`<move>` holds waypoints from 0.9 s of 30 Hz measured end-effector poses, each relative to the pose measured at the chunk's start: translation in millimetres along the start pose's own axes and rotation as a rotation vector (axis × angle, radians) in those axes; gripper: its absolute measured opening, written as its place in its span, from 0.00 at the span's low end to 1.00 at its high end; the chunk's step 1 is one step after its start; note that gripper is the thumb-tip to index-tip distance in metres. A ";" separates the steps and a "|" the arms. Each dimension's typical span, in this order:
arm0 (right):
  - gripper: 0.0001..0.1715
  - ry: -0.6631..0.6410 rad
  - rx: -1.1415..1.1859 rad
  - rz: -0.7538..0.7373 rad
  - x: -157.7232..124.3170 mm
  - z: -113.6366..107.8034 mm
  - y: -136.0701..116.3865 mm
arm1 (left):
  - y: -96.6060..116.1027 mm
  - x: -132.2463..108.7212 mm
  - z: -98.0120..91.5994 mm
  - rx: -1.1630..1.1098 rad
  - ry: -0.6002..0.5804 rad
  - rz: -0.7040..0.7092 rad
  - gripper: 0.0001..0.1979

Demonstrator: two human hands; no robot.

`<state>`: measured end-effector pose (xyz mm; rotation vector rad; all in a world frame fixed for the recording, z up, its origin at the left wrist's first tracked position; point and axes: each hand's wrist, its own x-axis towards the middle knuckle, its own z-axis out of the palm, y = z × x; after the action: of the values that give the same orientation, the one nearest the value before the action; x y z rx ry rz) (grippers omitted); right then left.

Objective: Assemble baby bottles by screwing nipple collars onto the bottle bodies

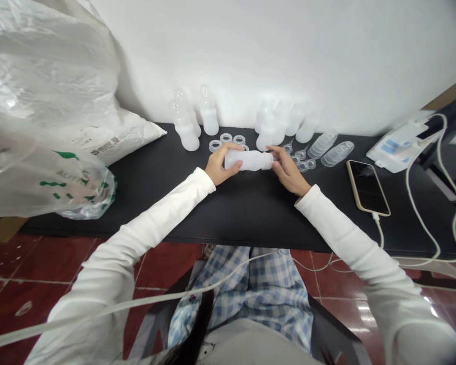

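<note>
A frosted white baby bottle [247, 160] lies sideways in the air above the black table, its base to the left and its neck to the right. My left hand [221, 166] is wrapped round the base end. At the neck, the fingers of my right hand [288, 170] close round the rim; whether a small part is between them I cannot make out. Behind the bottle are several white collar rings [226, 138], partly hidden by my left hand. Several clear teats [301, 154] lie just beyond my right hand.
Assembled bottles with clear caps [187, 126] stand at the back left, bottle bodies [268, 133] at the back centre. Clear caps [338, 153] lie on the right, near a charging phone [368, 187], cables and a white box [397, 147]. Large plastic bags [49, 101] fill the left.
</note>
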<state>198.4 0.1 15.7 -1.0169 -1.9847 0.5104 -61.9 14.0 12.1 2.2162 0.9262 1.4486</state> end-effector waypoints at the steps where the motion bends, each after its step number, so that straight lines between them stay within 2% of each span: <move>1: 0.43 0.006 -0.001 -0.039 -0.1 0.7 1.0 | 0.8 0.3 0.7 -0.032 0.031 -0.052 0.26; 3: 0.46 0.013 -0.007 -0.096 -0.9 1.7 0.9 | -0.5 1.1 2.3 -0.111 0.057 -0.150 0.26; 5: 0.38 0.013 -0.019 -0.108 -1.7 1.6 -1.9 | -4.5 2.1 4.0 -0.185 0.033 -0.224 0.27; 7: 0.31 0.005 -0.017 -0.072 -2.3 0.4 -6.2 | -8.3 3.0 4.8 -0.209 0.003 -0.223 0.28; 10: 0.31 0.015 0.048 0.040 -2.0 -1.4 -11.4 | -10.0 3.6 3.6 -0.134 -0.027 -0.054 0.27; 15: 0.36 0.002 0.216 0.254 1.9 -3.2 -11.9 | -11.7 3.5 0.2 0.159 -0.202 0.390 0.23; 19: 0.43 -0.062 0.276 0.317 5.9 -5.0 -13.1 | -17.4 2.7 1.0 0.381 -0.165 0.676 0.24; 23: 0.45 -0.083 0.319 0.401 6.8 -4.9 -17.4 | -18.9 1.6 2.6 0.440 -0.133 0.763 0.28; 27: 0.43 -0.082 0.356 0.469 5.9 -2.7 -20.1 | -19.5 1.9 3.4 0.494 -0.142 0.744 0.24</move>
<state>189.1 -7.1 33.3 -1.2432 -1.6353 1.1312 -64.9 29.8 0.5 3.2186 0.4424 1.3958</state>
